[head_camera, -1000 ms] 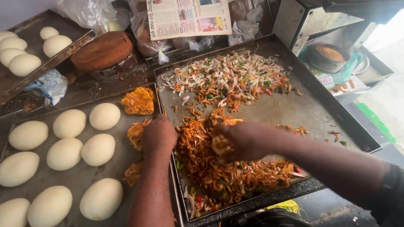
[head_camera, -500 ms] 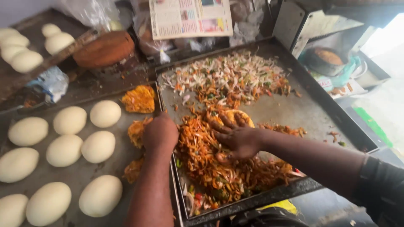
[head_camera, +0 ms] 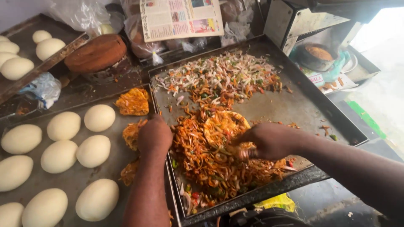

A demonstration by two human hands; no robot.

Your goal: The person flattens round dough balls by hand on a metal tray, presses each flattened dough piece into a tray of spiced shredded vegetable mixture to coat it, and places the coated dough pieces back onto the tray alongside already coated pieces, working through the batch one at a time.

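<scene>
A big dark metal tray [head_camera: 303,105] holds a heap of orange shredded vegetable mix [head_camera: 210,164] near me and a paler chopped pile [head_camera: 223,77] further back. A flat round orange patty [head_camera: 225,126] lies on top of the heap. My right hand [head_camera: 265,141] rests on the mix beside the patty, fingers curled around some of the shreds. My left hand [head_camera: 155,135] is closed over the tray's left rim, between the mix and several orange patties [head_camera: 134,101] on the neighbouring tray.
The left tray [head_camera: 115,162] carries several pale dough balls [head_camera: 63,125]. Behind stand a round brown lid [head_camera: 97,52], a sheet of newspaper [head_camera: 181,17], plastic bags and another dough tray [head_camera: 17,65]. A small bowl of orange powder [head_camera: 319,54] sits at the right.
My right hand has moved from the middle of the heap toward its right edge, uncovering the round patty. My left hand has stayed on the tray rim.
</scene>
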